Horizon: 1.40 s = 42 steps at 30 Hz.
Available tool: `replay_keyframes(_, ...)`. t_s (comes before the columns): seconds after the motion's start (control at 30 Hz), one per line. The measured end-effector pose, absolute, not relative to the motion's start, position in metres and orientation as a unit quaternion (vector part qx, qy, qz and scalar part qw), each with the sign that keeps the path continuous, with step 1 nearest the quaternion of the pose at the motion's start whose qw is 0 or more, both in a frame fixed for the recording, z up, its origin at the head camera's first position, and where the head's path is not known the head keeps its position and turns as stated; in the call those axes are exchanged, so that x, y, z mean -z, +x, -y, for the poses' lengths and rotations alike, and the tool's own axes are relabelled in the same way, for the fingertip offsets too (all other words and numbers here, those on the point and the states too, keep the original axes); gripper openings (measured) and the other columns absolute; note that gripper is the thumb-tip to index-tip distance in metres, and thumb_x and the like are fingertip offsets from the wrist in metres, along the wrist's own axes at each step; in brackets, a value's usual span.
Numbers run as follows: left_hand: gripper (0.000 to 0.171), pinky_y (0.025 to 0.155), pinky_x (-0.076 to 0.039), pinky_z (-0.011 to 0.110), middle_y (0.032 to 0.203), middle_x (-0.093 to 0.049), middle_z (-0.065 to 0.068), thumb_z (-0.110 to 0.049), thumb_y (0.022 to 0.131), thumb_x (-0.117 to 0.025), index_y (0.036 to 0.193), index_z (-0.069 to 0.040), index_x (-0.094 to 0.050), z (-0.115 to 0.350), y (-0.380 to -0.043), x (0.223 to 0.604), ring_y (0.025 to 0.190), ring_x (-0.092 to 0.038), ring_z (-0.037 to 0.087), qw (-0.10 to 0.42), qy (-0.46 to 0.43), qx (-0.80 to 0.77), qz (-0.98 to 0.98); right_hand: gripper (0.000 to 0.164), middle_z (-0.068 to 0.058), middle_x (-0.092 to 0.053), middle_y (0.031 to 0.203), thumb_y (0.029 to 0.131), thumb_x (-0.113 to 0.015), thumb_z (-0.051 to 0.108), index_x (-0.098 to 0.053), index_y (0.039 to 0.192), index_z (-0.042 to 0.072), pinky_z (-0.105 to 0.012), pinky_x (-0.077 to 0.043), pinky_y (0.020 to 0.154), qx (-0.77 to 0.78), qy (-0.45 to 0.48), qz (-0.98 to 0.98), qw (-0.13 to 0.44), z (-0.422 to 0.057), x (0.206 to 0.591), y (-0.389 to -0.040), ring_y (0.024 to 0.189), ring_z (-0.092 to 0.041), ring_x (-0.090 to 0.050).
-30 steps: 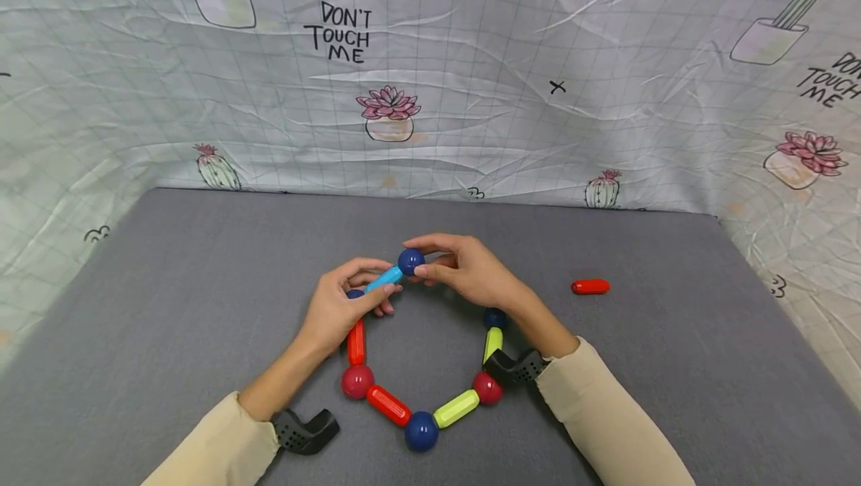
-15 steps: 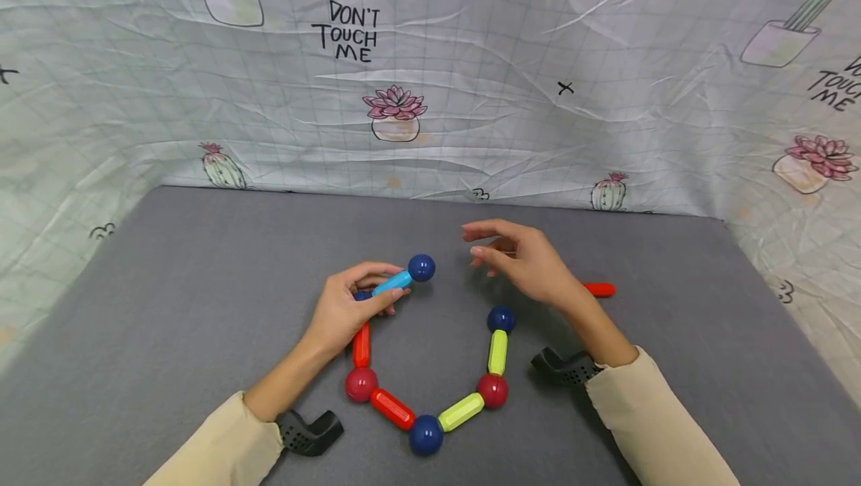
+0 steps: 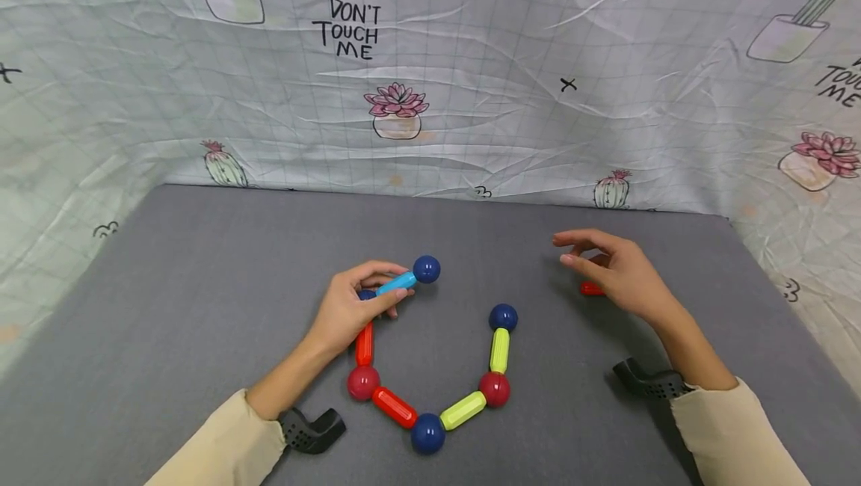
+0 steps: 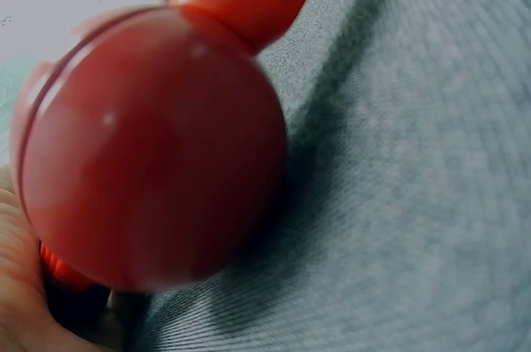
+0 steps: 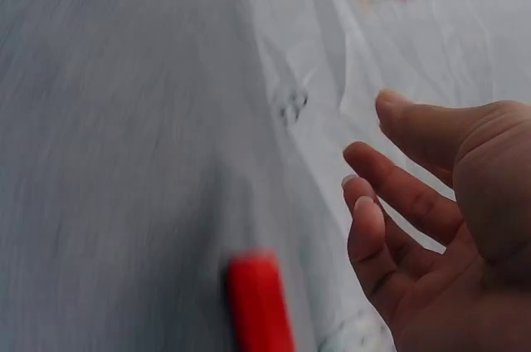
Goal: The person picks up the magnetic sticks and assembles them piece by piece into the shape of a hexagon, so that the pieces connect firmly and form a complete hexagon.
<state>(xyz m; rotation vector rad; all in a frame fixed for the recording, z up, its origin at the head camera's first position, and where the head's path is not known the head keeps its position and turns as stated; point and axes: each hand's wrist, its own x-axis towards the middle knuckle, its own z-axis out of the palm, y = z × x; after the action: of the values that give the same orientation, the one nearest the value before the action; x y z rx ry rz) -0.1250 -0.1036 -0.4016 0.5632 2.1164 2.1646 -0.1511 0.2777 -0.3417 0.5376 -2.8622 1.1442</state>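
Observation:
My left hand [image 3: 346, 306] pinches a light blue magnetic rod [image 3: 397, 283] between thumb and fingers. A dark blue ball [image 3: 427, 269] sits on the rod's far end; another blue ball [image 3: 366, 294] at its near end is partly hidden by the hand. From there a chain of red rods [image 3: 394, 407], yellow-green rods [image 3: 463, 410] and red and blue balls curves round to a blue ball [image 3: 503, 318] on the right. My right hand [image 3: 619, 277] hovers, fingers loosely bent and holding nothing, above a loose red rod [image 3: 591, 288], which it partly covers. A red ball [image 4: 158, 153] fills much of the left wrist view.
A grey table [image 3: 269, 239] lies under everything. Behind it hangs a white printed cloth [image 3: 471, 37], which also rises at both sides. Black wrist cameras [image 3: 312, 431] are strapped to both forearms, low over the table.
My right hand has let go of the dark blue ball at the light blue rod's end and moved right, over the loose red rod. My left hand keeps its hold, almost still.

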Motion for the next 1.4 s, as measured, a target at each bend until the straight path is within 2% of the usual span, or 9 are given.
replay_keyframes(0.13,0.024,0.052,-0.046,0.025,0.091,-0.069,0.02,-0.005,0.087,-0.07,0.111,0.0,-0.066,0.103,-0.125,0.401,0.06,-0.062,0.028,0.035,0.174,-0.695,-0.697,0.036,-0.008,-0.061,0.11,0.092,-0.066,0.029,-0.063,0.124,0.015,-0.029,-0.05,0.063,-0.337,0.145,0.93,-0.02,-0.3,0.346,-0.146,0.079,-0.022,-0.064)
replay_keyframes(0.27,0.024,0.046,-0.039,0.023,0.088,-0.068,0.021,-0.008,0.087,-0.071,0.11,-0.003,-0.066,0.103,-0.125,0.4,0.059,-0.061,0.028,0.042,0.166,-0.685,-0.708,0.038,-0.005,-0.056,0.1,0.089,-0.069,0.031,-0.064,0.124,0.017,-0.027,-0.043,0.06,-0.303,0.137,0.943,-0.022,-0.321,0.351,-0.14,0.073,-0.016,-0.058)
replay_keyframes(0.5,0.025,0.046,-0.038,0.022,0.09,-0.068,0.022,-0.004,0.087,-0.069,0.112,-0.002,-0.066,0.104,-0.125,0.398,0.06,-0.06,0.032,0.054,0.157,-0.681,-0.713,0.037,-0.004,-0.054,0.096,0.087,-0.072,0.022,-0.064,0.123,0.017,-0.024,-0.04,0.06,-0.298,0.161,0.941,-0.009,-0.345,0.359,-0.137,0.078,-0.012,-0.047)
replay_keyframes(0.77,0.024,0.049,-0.042,0.023,0.095,-0.068,0.024,0.001,0.089,-0.065,0.113,0.004,-0.063,0.101,-0.117,0.375,0.065,-0.059,0.038,0.064,0.163,-0.665,-0.726,0.034,0.001,-0.06,0.103,0.084,-0.075,0.017,-0.067,0.118,0.018,-0.021,-0.042,0.063,-0.27,0.188,0.944,0.021,-0.345,0.367,-0.139,0.078,-0.008,-0.048)
replay_keyframes(1.03,0.026,0.06,-0.049,0.029,0.096,-0.067,0.022,0.001,0.088,-0.066,0.113,0.004,-0.063,0.101,-0.115,0.372,0.067,-0.061,0.036,0.067,0.168,-0.654,-0.734,0.03,0.007,-0.063,0.098,0.082,-0.076,0.014,-0.071,0.111,0.021,-0.022,-0.043,0.063,-0.252,0.21,0.944,0.04,-0.341,0.371,-0.137,0.077,-0.005,-0.052)
replay_keyframes(1.3,0.025,0.058,-0.048,0.028,0.094,-0.067,0.023,0.0,0.088,-0.066,0.113,0.003,-0.063,0.101,-0.115,0.372,0.067,-0.06,0.038,0.066,0.172,-0.651,-0.737,0.028,0.009,-0.059,0.087,0.083,-0.076,0.014,-0.071,0.109,0.021,-0.022,-0.039,0.058,-0.24,0.229,0.942,0.045,-0.339,0.37,-0.137,0.07,-0.005,-0.048)
replay_keyframes(1.4,0.025,0.057,-0.046,0.026,0.094,-0.067,0.023,0.0,0.088,-0.067,0.113,0.003,-0.064,0.101,-0.115,0.371,0.067,-0.06,0.039,0.066,0.171,-0.651,-0.737,0.028,0.01,-0.06,0.088,0.084,-0.075,0.013,-0.07,0.11,0.021,-0.021,-0.039,0.06,-0.239,0.227,0.943,0.053,-0.336,0.369,-0.136,0.072,-0.005,-0.049)
